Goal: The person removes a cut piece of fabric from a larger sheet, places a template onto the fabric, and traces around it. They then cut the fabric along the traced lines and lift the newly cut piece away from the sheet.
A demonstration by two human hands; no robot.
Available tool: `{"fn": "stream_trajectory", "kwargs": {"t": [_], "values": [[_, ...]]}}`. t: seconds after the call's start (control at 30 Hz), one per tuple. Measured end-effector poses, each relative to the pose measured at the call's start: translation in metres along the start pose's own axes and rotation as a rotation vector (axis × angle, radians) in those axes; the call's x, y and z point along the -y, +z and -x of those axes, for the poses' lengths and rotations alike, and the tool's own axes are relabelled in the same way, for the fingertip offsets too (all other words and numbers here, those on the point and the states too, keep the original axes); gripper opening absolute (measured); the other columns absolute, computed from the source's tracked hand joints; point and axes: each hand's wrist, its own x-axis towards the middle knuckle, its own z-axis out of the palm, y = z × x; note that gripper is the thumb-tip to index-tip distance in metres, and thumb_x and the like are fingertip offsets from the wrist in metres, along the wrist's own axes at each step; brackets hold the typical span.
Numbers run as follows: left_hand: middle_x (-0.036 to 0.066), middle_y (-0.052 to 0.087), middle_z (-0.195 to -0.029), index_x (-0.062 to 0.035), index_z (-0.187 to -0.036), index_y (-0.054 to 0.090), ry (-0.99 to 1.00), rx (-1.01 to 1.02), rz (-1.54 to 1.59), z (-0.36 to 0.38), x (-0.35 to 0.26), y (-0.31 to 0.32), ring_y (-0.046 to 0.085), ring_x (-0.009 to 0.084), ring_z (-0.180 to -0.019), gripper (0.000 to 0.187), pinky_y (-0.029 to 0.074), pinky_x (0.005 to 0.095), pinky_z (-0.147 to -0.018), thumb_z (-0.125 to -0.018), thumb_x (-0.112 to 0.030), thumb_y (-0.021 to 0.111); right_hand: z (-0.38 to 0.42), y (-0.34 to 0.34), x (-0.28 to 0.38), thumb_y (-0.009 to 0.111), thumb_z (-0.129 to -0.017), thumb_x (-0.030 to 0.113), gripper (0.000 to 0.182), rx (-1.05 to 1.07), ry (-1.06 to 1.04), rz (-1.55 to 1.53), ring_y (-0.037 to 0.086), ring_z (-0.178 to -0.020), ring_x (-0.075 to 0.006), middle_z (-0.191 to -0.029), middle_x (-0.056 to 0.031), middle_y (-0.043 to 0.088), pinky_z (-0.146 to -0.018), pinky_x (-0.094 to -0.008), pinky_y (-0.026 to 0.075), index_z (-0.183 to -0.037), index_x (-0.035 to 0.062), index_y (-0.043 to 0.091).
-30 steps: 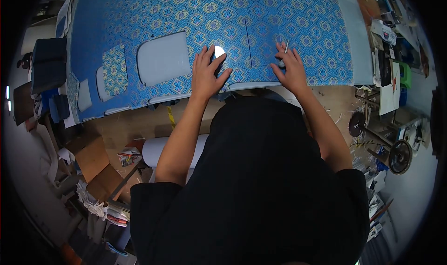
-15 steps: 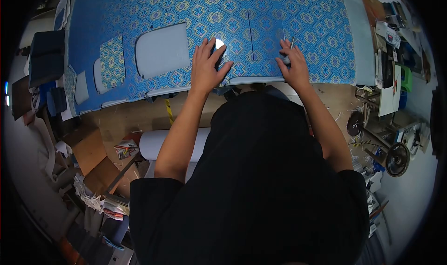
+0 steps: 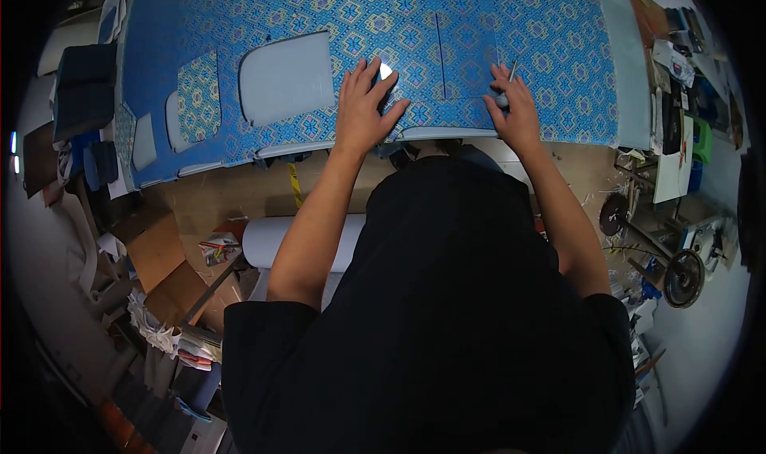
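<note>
Blue patterned fabric (image 3: 558,71) with yellow motifs covers a large table in front of me. My left hand (image 3: 367,107) lies on it with the fingers spread, palm down, beside a bright glare spot (image 3: 386,71). In my right hand (image 3: 515,115), the fingers are curled round an awl (image 3: 502,100), which has a grey rounded handle and a thin shaft pointing away from me. Part of its handle is hidden by the fingers. Between the hands a straight dark line (image 3: 441,59) runs along the left of a darker rectangular patch (image 3: 471,59) on the fabric.
To the left, a large rounded cut-out (image 3: 287,79) shows the pale surface beneath. A loose fabric piece (image 3: 198,95) partly covers another opening. Below the table edge lie a white roll (image 3: 303,241) and an open cardboard box (image 3: 167,254). A handwheel (image 3: 683,278) stands at right.
The whole view has shifted, so the table and both hands appear slightly farther right and up. Against the fabric, the hands have hardly moved.
</note>
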Motion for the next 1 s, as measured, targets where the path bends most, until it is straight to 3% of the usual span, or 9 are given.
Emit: {"fn": "stream_trajectory", "kwargs": {"t": [0.8,1.0], "values": [[0.015,0.052,-0.151,-0.0174,-0.129,0.071,-0.012,0.008,0.014,0.0001,0.0018,0.0007,0.038,0.0391,-0.147,0.049,0.026,0.0581,-0.121,-0.086,-0.041,0.079,-0.0004,-0.0005,-0.0005,0.074,-0.091,0.014,0.026,0.013,-0.002,0.013,0.054,-0.138,-0.0307,-0.142,-0.0116,0.063,-0.115,-0.0515,0.039,-0.111,0.0052,0.06],[0.014,0.052,-0.151,-0.0182,-0.128,0.071,-0.004,0.004,0.007,0.0002,0.0029,0.0014,0.039,0.0389,-0.146,0.049,0.026,0.058,-0.121,-0.086,-0.042,0.079,-0.0003,-0.0015,0.0001,0.071,-0.093,0.013,0.024,0.032,0.007,-0.005,0.05,-0.141,-0.0339,-0.144,-0.0129,0.061,-0.118,-0.0512,0.036,-0.112,0.0047,0.059]]}}
